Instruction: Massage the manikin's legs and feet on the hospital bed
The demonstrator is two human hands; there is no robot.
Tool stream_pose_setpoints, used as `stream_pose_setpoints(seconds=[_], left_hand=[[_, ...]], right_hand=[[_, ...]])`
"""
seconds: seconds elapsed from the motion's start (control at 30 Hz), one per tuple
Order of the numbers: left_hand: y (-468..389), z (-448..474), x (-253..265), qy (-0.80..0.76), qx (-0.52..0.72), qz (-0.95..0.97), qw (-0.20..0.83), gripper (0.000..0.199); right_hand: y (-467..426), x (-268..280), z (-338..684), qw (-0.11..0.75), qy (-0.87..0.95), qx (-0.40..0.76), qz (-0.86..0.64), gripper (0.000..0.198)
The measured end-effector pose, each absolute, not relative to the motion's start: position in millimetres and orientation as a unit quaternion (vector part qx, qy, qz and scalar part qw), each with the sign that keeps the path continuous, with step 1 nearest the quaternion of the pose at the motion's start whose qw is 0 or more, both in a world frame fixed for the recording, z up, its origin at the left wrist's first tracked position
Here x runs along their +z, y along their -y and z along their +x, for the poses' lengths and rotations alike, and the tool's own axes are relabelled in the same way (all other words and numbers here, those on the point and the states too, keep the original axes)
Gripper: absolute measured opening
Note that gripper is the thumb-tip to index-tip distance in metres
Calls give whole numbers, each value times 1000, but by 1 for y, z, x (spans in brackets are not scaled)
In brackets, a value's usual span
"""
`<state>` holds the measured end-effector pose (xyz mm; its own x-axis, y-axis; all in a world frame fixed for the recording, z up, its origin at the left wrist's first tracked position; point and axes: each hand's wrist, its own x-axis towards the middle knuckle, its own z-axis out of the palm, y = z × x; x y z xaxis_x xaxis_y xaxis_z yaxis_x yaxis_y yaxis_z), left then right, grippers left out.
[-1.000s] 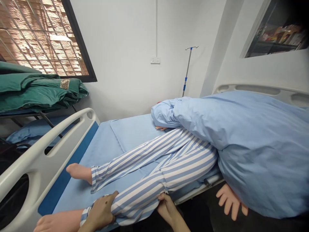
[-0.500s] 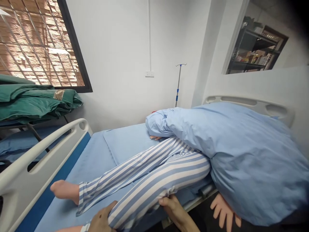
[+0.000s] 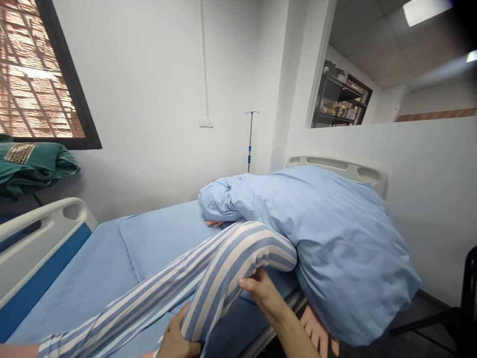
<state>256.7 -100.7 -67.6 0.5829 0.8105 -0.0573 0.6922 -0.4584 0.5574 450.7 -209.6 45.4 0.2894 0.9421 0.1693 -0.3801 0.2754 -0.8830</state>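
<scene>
The left hand (image 3: 177,335), at the bottom centre of the frame, grasps the lower part of the near blue-and-white striped trouser leg (image 3: 238,253); the right hand (image 3: 264,293), just right of it and higher, is cupped under the same leg around the bent knee, thumb on the cloth; this leg is raised at the frame's lower centre, while the far trouser leg (image 3: 145,296) stretches toward the lower left on the blue-sheeted bed (image 3: 160,223); a light-blue quilt (image 3: 328,238) covers the mannequin's upper body at centre right, one mannequin hand (image 3: 316,330) hanging out below it; an IV pole (image 3: 250,139) stands beyond, at upper centre; a green bundle (image 3: 40,161) lies at the left edge.
</scene>
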Motion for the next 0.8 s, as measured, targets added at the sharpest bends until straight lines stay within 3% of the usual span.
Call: stream_pose_setpoints(seconds=[0.23, 0.6, 0.8], left_hand=[[104, 260, -62, -421, 128, 847, 298, 66], [105, 246, -51, -414, 147, 825, 355, 67], [103, 222, -45, -401, 141, 835, 349, 70]], right_hand=[[215, 55, 453, 680, 398, 488, -378, 34], [215, 48, 440, 721, 286, 461, -432, 41], [210, 31, 420, 742, 250, 470, -408, 34]])
